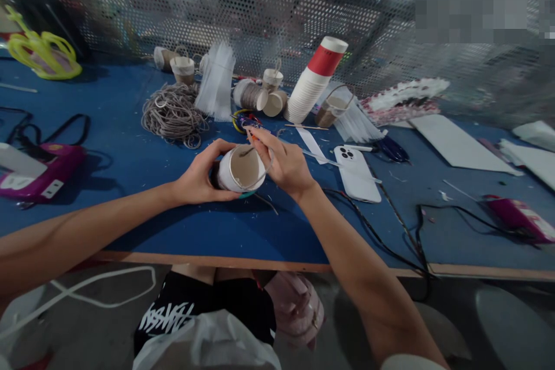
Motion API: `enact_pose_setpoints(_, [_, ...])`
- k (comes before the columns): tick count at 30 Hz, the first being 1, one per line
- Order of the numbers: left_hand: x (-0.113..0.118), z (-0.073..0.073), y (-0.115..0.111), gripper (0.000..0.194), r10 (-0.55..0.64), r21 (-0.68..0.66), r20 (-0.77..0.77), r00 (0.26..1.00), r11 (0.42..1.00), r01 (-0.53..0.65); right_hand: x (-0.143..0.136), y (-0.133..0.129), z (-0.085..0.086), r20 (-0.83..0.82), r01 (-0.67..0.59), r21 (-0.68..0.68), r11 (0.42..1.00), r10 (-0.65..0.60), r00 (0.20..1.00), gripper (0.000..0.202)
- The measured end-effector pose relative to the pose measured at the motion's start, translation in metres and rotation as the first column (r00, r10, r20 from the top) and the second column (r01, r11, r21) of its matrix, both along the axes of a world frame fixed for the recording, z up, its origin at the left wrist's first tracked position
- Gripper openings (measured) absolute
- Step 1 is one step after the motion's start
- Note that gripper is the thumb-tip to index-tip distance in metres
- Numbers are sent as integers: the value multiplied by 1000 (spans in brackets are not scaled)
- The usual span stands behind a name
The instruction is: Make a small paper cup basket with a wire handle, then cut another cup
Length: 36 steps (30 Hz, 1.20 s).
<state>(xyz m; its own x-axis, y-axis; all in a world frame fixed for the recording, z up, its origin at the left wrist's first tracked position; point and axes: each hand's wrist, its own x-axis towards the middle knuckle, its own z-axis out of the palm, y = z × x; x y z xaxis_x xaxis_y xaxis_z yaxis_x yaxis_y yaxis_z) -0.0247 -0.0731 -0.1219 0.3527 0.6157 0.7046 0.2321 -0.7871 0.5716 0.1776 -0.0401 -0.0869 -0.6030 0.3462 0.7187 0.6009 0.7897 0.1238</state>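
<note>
White paper cup point(245, 169) is sitting in front of the leaning cup stack point(314, 84) and to its left; the left hand point(196, 176) is grasping its side. The right hand point(287, 165) is curling its fingers at the rim, beside a thin cord point(267, 171); I cannot tell what they are pinching. A twine bundle point(173, 113) is lying left of the stack; a white smartphone point(358, 176) is resting to its front right.

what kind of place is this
Probably a craft workshop: the long blue worktable holds a tangled heap of grey-brown cord, a leaning stack of white and red paper cups, and a bundle of translucent white sticks.
</note>
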Motion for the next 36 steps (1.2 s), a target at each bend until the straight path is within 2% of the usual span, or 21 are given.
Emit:
enact_pose_setpoints(6, [0,0,0,68,-11,-7,2,1000,1000,11,0,-2,0,10,36,-54,998,-36,999,34])
enact_pose_setpoints(14, [0,1,-1,70,12,-5,-14,1000,1000,-12,-1,-4,0,17,83,198,977,-88,996,25])
enact_pose_setpoints(22, [0,-1,0,70,7,54,1,1000,999,-7,2,-2,-6,8,49,211,976,-51,999,22])
enact_pose_setpoints(25, [0,-1,0,71,13,108,0,1000,994,-13,2,-5,-3,4,9,261,965,-11,1000,23])
enact_pose_setpoints(29, [-4,-1,-1,73,18,221,-52,999,975,-6,1,-14,7,-16,-113,385,916,129,991,29])
enact_pose_setpoints(33, [-11,-2,0,78,50,284,-133,990,959,-10,7,-19,10,40,-226,328,917,226,973,33])
enact_pose_setpoints(36, [-13,-3,1,77,40,343,-139,990,939,10,10,-19,10,112,-246,298,922,222,969,29])
